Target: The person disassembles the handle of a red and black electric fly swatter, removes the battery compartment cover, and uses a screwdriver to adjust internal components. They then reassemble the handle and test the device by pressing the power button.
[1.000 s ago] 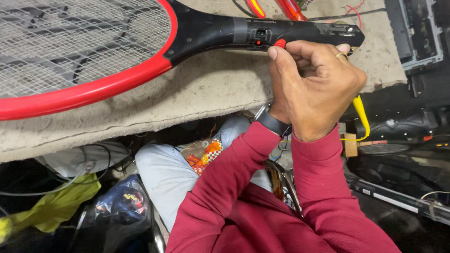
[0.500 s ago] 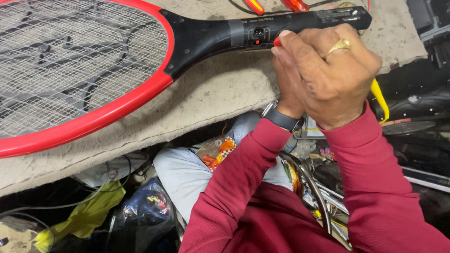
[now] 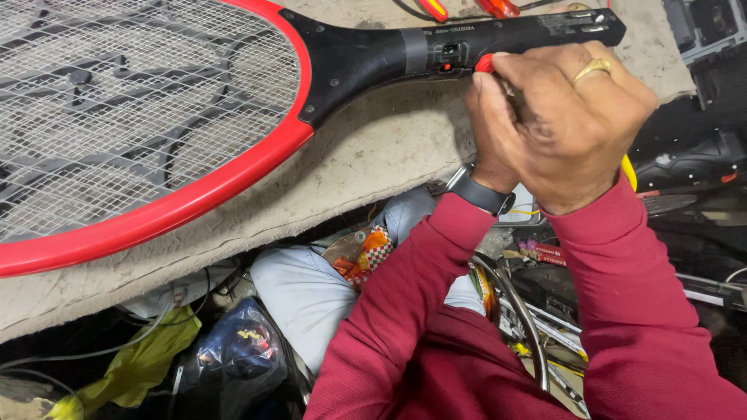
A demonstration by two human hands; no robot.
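Racket handle (image 3: 467, 47) runs left-right across desk (image 3: 373, 163); both hands at its near side. Right hand (image 3: 580, 128) curled over left hand (image 3: 490, 132), pinching small red-tipped tool (image 3: 485, 64) against handle.

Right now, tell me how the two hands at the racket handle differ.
The right hand lies on top, its back to the camera; the left hand sits mostly hidden beneath. The right wears a gold ring, the left a dark wristwatch. Both have red sleeves and meet at the racket handle.

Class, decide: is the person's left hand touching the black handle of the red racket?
Touching. The head view shows the left hand with its thumb pressed on a small red part on the black handle of the racket.
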